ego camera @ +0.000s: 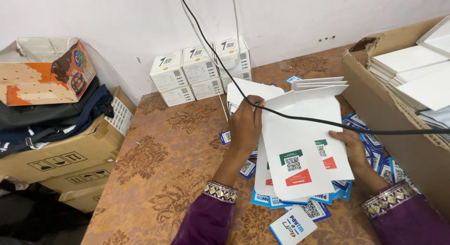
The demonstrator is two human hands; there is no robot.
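Both hands are gripping a fanned stack of white envelopes [302, 132] in the middle of the frame. The left hand [244, 125] is curling its fingers over the stack's left edge, thumb side hidden behind. The right hand [350, 144] is pinching the right edge, fingers mostly tucked under the paper. Small blue-and-white cards [290, 224] are lying scattered under and around them on the brown patterned table [159, 170], too many to count. I'm counting six small white boxes [199, 71] stacked at upper centre, and a cardboard box [384, 109] of white sheets sitting at right.
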